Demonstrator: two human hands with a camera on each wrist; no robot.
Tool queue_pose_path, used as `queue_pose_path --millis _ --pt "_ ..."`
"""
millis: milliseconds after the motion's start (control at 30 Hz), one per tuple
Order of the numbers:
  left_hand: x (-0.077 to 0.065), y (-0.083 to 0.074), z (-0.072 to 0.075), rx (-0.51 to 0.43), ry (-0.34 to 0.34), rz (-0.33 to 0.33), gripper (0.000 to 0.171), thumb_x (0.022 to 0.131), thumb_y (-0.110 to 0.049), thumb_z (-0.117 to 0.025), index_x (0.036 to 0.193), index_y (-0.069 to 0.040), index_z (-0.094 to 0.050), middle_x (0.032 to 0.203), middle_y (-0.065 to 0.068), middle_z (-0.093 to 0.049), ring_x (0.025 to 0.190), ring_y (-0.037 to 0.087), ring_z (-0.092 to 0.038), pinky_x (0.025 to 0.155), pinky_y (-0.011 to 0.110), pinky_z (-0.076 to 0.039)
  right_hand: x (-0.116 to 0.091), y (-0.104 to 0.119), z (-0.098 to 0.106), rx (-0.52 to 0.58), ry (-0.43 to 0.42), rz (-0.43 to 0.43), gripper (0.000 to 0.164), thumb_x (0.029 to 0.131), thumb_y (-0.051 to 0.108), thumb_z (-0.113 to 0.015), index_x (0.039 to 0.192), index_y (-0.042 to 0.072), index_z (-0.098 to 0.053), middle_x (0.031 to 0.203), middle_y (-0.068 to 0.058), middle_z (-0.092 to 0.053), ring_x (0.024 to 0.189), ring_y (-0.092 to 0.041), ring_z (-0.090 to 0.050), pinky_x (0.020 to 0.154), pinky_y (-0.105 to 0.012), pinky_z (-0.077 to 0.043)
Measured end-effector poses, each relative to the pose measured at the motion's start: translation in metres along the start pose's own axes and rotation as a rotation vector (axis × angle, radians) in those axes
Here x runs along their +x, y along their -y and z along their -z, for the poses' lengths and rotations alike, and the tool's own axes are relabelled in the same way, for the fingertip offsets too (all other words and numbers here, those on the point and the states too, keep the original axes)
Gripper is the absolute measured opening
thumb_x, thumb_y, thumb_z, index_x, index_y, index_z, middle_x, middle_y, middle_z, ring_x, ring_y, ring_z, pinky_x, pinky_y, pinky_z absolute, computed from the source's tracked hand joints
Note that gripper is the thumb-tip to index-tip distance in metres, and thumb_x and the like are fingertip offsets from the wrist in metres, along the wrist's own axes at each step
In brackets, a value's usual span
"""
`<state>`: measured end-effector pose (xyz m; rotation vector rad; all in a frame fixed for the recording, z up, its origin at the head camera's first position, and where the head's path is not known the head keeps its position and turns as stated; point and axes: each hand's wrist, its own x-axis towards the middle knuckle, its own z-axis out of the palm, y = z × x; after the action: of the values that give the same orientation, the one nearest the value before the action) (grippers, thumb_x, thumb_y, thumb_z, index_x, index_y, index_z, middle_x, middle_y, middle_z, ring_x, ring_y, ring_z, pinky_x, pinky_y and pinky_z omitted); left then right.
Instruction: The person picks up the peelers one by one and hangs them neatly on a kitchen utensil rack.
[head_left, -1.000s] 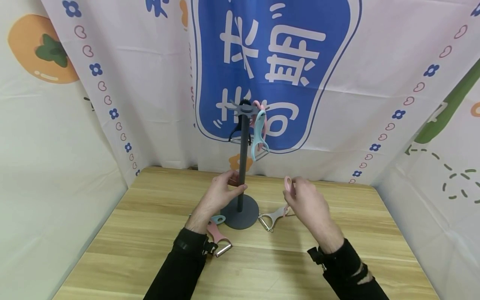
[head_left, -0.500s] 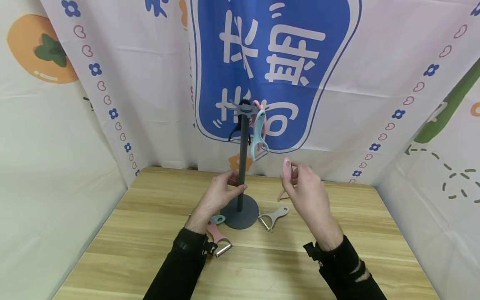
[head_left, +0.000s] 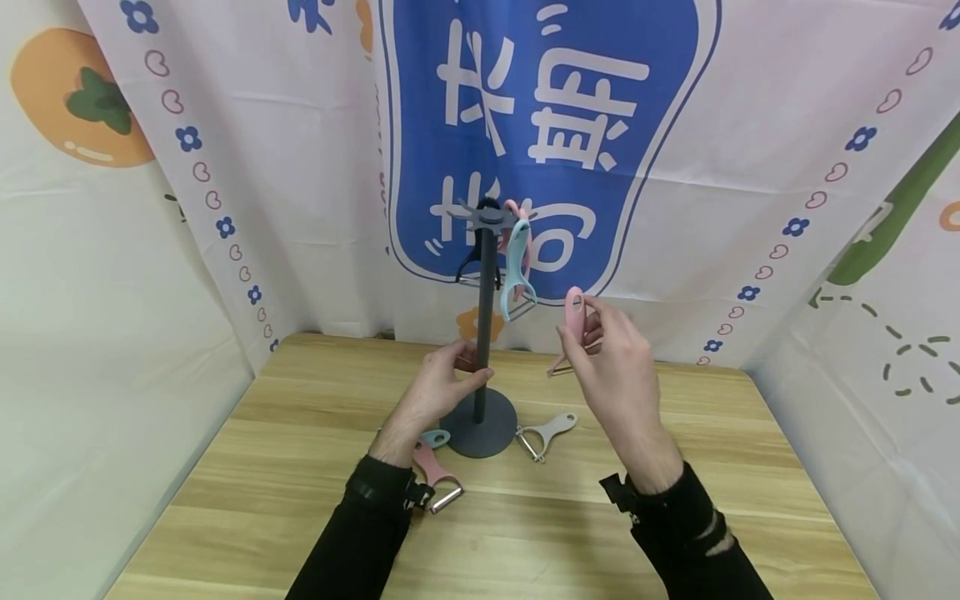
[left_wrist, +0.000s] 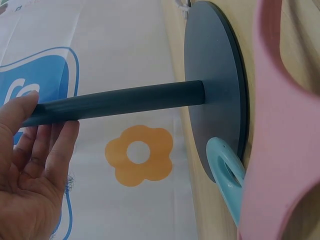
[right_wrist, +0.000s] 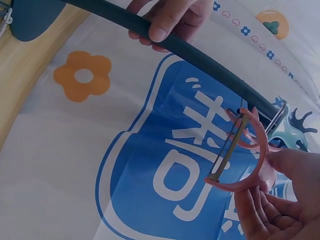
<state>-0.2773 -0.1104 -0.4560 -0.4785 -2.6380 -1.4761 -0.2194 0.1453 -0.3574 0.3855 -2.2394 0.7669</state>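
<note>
My left hand [head_left: 441, 385] grips the dark post of a hanging stand [head_left: 486, 317], thumb on one side and fingers on the other. My right hand [head_left: 621, 358] pinches a pink peeler [head_left: 574, 310] by its handle, raised above the table to the right of the post. In the right wrist view, the blade end of this pink peeler [right_wrist: 262, 145] points away from the fingers. From the hooked top of the stand hang a light blue peeler [head_left: 516, 267], a pink one partly behind it, and a black peeler [head_left: 469, 265] at the back.
A white peeler [head_left: 553, 427] lies right of the round base [head_left: 480, 442]. Left of the base, another pink peeler [head_left: 431, 462] lies over a light blue one [head_left: 437, 437], partly under my left wrist. A printed cloth [head_left: 337, 275] hangs behind the wooden table [head_left: 525, 533].
My right hand has lifted the pink peeler from near the table, up and slightly left. The white peeler's handle has come into view. My left hand stays on the post.
</note>
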Motion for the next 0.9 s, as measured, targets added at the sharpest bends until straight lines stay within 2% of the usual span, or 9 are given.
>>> queue_pose_path --millis 600,900 --pt "0.002 0.0 0.0 0.01 0.003 -0.012 0.026 0.094 -0.034 -0.078 0.114 -0.022 -0.067 0.104 -0.006 -0.069 0.103 0.016 -0.068 0.085 0.042 -0.058 0.019 0.031 0.012 0.029 -0.039 0.039 0.054 0.096 0.032 -0.074 0.137 -0.001 -0.061 0.096 -0.009 -0.065 0.082 -0.017 -0.065 0.068 -0.032 -0.061" --pt "0.002 0.001 0.0 0.014 0.009 0.0 0.026 0.094 -0.036 -0.077 0.115 -0.023 -0.066 0.106 -0.007 -0.069 0.104 0.016 -0.068 0.086 0.043 -0.058 0.028 0.05 0.014 0.054 -0.052 0.068 0.054 0.097 0.034 -0.073 0.137 0.0 -0.061 0.101 -0.01 -0.066 0.083 -0.015 -0.064 0.069 -0.03 -0.06"
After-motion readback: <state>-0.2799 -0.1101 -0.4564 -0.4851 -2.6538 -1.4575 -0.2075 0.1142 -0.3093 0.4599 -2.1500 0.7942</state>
